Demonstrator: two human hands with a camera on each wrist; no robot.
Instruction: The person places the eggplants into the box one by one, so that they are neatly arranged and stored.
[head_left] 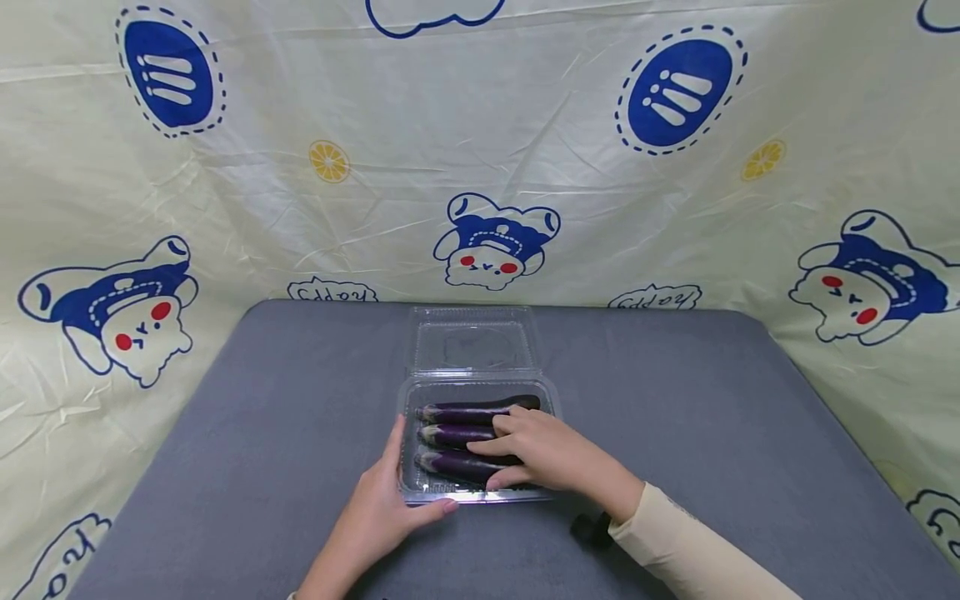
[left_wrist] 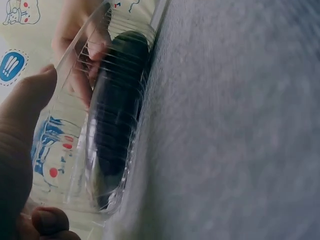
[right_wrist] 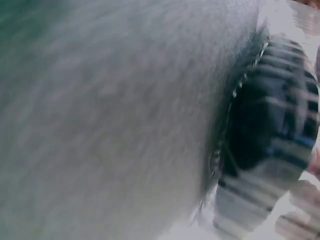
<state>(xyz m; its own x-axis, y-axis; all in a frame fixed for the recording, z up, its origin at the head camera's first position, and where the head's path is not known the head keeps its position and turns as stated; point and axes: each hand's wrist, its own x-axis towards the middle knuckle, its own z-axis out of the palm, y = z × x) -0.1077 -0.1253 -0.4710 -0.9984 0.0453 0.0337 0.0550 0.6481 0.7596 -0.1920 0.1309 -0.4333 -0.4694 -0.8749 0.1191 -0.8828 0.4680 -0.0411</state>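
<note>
A clear plastic clamshell container (head_left: 480,497) lies opened on the table, with three dark purple eggplants side by side in its base. My left hand (head_left: 386,504) holds the container's near left corner, thumb along the front rim and fingers at the left side. Inside the base, my right hand (head_left: 543,450) has its thumb and index finger on either side of the front eggplant (head_left: 453,467). Its other fingers lie over the right part of the middle eggplant (head_left: 450,435) and reach the rear eggplant (head_left: 468,412). Through the ribbed wall, the left wrist view shows the front eggplant (left_wrist: 120,95).
The hinged lid (head_left: 474,343) lies folded back behind the base. Grey cloth covers the table (head_left: 285,433), and a cream printed sheet (head_left: 405,108) hangs behind it. A small black object (head_left: 591,530) shows beside the right sleeve.
</note>
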